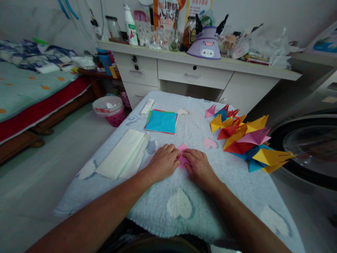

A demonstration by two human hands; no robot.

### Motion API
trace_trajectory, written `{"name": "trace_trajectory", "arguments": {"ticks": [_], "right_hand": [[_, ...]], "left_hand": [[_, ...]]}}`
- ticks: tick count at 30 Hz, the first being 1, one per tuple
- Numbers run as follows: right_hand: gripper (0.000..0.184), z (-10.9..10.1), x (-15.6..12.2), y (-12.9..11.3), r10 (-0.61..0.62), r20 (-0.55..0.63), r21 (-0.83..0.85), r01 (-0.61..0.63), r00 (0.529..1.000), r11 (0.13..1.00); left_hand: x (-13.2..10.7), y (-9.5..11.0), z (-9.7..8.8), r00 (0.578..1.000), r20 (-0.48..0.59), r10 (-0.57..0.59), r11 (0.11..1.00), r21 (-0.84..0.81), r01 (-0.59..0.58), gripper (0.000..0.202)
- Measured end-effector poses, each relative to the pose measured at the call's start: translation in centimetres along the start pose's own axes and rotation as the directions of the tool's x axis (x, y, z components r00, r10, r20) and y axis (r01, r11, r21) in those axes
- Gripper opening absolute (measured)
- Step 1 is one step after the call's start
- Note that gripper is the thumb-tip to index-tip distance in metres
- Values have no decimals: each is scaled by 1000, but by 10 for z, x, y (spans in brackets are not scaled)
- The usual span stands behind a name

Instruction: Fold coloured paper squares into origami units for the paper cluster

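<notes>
A small piece of pink origami paper, folded to roughly a diamond, lies on the cloth-covered table in front of me. My left hand grips its left edge with curled fingers. From the other side, my right hand has its fingers closed on the right edge. Both hands cover much of the paper, so its exact folds are partly hidden. Just beyond them sits a stack of square coloured sheets with a blue one on top. To the right is a pile of folded paper cranes in yellow, red, blue and pink.
A folded white cloth lies left of my hands, and a small white box beside the stack. Behind stands a cluttered white desk. A pink bin and a bed are left; a front-loading washer stands right.
</notes>
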State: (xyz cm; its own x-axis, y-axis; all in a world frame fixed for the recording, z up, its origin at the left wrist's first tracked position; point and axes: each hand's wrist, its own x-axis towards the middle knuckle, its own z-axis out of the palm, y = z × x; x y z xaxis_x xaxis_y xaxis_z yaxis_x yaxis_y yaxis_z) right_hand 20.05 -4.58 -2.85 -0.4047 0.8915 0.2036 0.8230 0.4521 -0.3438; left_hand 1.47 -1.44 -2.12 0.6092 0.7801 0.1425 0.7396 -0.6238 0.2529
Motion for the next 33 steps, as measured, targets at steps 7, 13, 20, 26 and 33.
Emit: {"name": "trace_trajectory", "arguments": {"ticks": [7, 13, 20, 26, 33], "right_hand": [[31, 4, 0, 0, 18, -8, -22, -19, 1000, 1000], [28, 2, 0, 0, 13, -10, -17, -13, 1000, 1000], [29, 1, 1, -1, 28, 0, -17, -28, 1000, 999], [30, -1, 1, -3, 38, 18, -17, -38, 999, 999], [41, 1, 2, -8, 65, -13, -47, -66, 998, 997]], "left_hand": [[-10, -4, 0, 994, 30, -105, 990, 98, 102, 22], [-25, -19, -5, 991, 43, -127, 979, 164, 118, 28], [-43, -35, -7, 994, 8, -113, 962, 250, 107, 37], [-45, -30, -19, 987, -74, -144, 933, 321, 160, 38], [-48, 13, -3, 997, -18, 74, 985, 156, -71, 29]]}}
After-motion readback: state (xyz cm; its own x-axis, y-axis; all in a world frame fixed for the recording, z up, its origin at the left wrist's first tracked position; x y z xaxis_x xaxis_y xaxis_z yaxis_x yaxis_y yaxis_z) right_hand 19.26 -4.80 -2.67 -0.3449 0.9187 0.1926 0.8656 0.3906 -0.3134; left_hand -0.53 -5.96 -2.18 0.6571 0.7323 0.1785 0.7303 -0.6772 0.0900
